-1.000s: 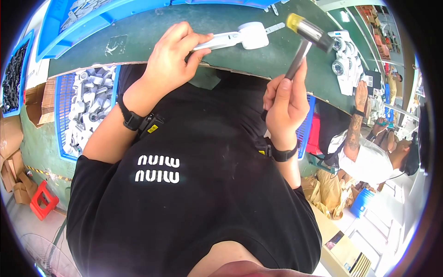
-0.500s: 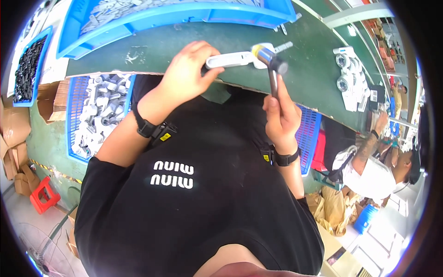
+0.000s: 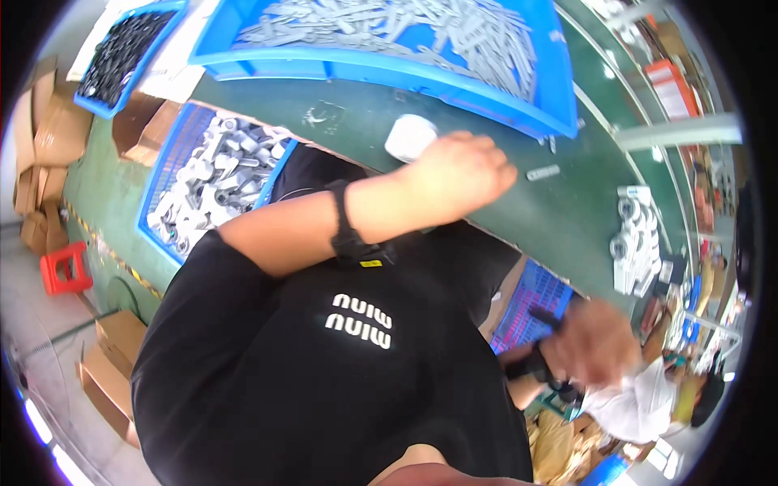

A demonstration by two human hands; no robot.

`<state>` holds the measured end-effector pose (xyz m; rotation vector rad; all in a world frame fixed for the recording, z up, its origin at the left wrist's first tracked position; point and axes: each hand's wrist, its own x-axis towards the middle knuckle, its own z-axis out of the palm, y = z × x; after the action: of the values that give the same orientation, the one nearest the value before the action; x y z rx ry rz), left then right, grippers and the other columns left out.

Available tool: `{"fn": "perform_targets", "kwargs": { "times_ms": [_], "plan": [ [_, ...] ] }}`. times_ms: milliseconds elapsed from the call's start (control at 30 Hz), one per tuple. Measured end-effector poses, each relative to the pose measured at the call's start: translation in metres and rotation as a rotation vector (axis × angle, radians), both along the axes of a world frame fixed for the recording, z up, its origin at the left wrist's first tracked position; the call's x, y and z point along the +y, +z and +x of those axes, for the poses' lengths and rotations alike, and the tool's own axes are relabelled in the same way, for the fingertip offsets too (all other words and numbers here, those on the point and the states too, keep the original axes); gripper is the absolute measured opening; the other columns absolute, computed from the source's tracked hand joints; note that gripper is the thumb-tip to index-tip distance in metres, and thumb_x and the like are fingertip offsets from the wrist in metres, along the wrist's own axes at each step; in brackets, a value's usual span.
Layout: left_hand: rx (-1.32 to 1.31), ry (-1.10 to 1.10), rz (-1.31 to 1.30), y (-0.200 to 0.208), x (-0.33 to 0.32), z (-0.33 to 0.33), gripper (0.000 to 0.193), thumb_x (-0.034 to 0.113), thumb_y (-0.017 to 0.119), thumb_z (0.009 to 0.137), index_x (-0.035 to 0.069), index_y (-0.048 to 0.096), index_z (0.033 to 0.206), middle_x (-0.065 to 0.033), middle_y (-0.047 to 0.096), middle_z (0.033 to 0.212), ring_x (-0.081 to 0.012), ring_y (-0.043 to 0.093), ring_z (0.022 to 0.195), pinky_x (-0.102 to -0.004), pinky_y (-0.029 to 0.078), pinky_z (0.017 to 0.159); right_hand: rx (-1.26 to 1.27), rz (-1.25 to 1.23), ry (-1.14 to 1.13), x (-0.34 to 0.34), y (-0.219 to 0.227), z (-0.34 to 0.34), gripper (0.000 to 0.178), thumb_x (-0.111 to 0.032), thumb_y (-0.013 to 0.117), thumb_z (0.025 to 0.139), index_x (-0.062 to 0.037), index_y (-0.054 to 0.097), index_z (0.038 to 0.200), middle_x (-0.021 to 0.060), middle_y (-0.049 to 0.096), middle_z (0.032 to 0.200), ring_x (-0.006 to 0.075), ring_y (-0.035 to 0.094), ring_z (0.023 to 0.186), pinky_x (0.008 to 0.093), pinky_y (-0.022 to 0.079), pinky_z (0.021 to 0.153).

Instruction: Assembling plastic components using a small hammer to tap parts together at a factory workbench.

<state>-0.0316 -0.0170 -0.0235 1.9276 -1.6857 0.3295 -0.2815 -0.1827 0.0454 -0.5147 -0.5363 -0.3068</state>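
Observation:
My left hand (image 3: 466, 172) is over the green tabletop with its fingers curled down. A white plastic part (image 3: 411, 138) shows its rounded end beside the wrist side of that hand; the rest is hidden beneath the hand. Out to the right, past the table's near edge, my right hand (image 3: 596, 344) is smeared by motion. A dark bar, the hammer (image 3: 545, 317), sticks out of its closed fingers; its head cannot be made out. On the tabletop, right of my left hand, lies a small grey strip (image 3: 543, 172).
A large blue tray (image 3: 356, 71) of grey strips stands at the back. A blue basket (image 3: 162, 182) holds white parts at left, near a tray (image 3: 109, 109) of black pieces. White assemblies (image 3: 636, 243) stand at right. A co-worker (image 3: 640, 401) is at lower right.
My right hand has swung down and right, off the white part, with the hammer. My left hand has moved right across the table, the part's rounded end now beside its wrist. The view has shifted.

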Motion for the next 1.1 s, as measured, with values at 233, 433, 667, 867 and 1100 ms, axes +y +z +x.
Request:
{"fn": "perform_targets", "kwargs": {
  "times_ms": [233,433,667,867,1100],
  "plan": [
    [0.055,-0.035,-0.265,0.025,-0.013,0.007,0.022,0.023,0.076,0.092,0.012,0.073,0.11,-0.0029,0.066,0.096,-0.0262,0.069,0.098,-0.0397,0.052,0.084,-0.645,-0.774,-0.562,0.077,0.112,0.002,0.021,-0.018,0.071,0.104,-0.0085,0.079,0.121,0.0044,0.079,0.119,0.0353,0.076,0.082,0.0512,0.063,0.07],
    [0.218,0.526,0.055,0.075,0.014,0.13,0.023,0.019,0.068,0.092,0.006,0.081,0.106,-0.0201,0.08,0.106,-0.0421,0.077,0.101,-0.0531,0.062,0.09,-0.776,-0.772,-0.346,0.061,0.127,-0.002,0.022,-0.017,0.072,0.101,-0.0087,0.079,0.12,0.0046,0.079,0.119,0.0332,0.076,0.085,0.0523,0.062,0.072],
    [0.396,0.679,0.504,0.064,-0.014,0.253,0.026,0.021,0.072,0.09,-0.001,0.083,0.102,-0.0191,0.082,0.1,-0.0335,0.08,0.093,-0.048,0.064,0.081,-0.856,-0.845,-0.217,0.066,0.146,-0.02,0.023,-0.017,0.074,0.097,-0.0089,0.079,0.118,0.0047,0.079,0.118,0.0308,0.076,0.09,0.0536,0.062,0.074],
    [0.574,0.661,0.646,0.048,-0.015,0.258,0.027,0.025,0.076,0.092,-0.001,0.082,0.096,-0.0122,0.082,0.093,-0.0239,0.077,0.078,-0.0423,0.062,0.068,-0.878,-0.895,-0.098,0.085,0.152,0.002,0.024,-0.016,0.075,0.095,-0.009,0.079,0.117,0.0048,0.078,0.118,0.0291,0.076,0.093,0.0545,0.061,0.076],
    [0.172,0.708,0.577,0.058,0.006,0.26,0.024,0.026,0.085,0.09,0.004,0.084,0.103,-0.0143,0.081,0.109,-0.0293,0.078,0.092,-0.042,0.061,0.078,-0.766,-0.945,-0.409,0.068,0.126,-0.013,0.026,-0.017,0.066,0.1,-0.0032,0.076,0.12,0.0074,0.073,0.089,0.0296,0.071,0.075,0.051,0.056,0.062]
  ]
}}
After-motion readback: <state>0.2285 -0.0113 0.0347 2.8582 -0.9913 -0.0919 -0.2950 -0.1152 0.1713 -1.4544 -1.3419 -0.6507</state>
